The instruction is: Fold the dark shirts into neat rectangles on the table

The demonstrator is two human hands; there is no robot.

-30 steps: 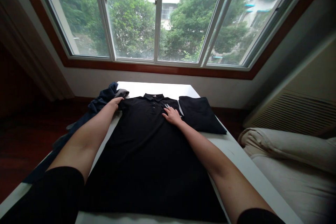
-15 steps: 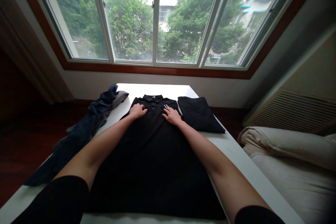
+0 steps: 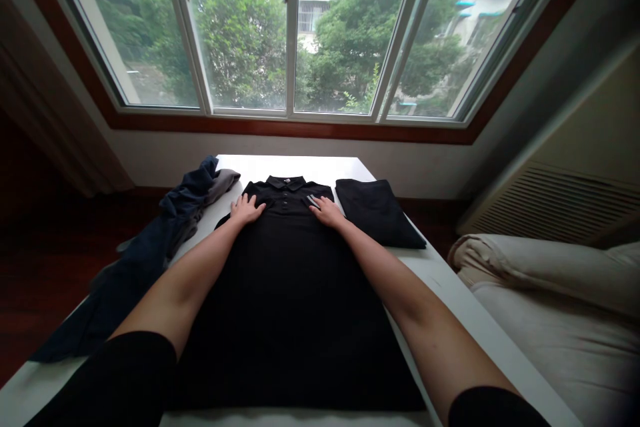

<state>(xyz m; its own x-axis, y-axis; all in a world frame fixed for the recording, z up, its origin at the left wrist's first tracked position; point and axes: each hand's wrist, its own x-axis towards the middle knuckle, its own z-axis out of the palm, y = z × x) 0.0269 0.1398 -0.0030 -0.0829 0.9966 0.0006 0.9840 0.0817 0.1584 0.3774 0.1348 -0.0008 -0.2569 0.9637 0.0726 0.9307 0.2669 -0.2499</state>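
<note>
A black polo shirt point(image 3: 290, 293) lies face up along the white table point(image 3: 450, 287), collar toward the window, its sides folded in to a narrow strip. My left hand point(image 3: 245, 209) lies flat on the shirt's left shoulder with fingers spread. My right hand point(image 3: 327, 211) rests open on the right shoulder, beside a small grey mark on the chest. Both hands hold nothing.
A folded black garment point(image 3: 377, 220) sits on the table right of the shirt. A heap of dark blue and grey clothes point(image 3: 165, 227) hangs over the table's left edge. A cream cushion point(image 3: 550, 293) lies at right, with a wide window point(image 3: 290, 27) beyond.
My left hand came in from the shirt's left sleeve edge onto the left shoulder, and the sleeve now lies folded inward. My right hand stayed on the right shoulder.
</note>
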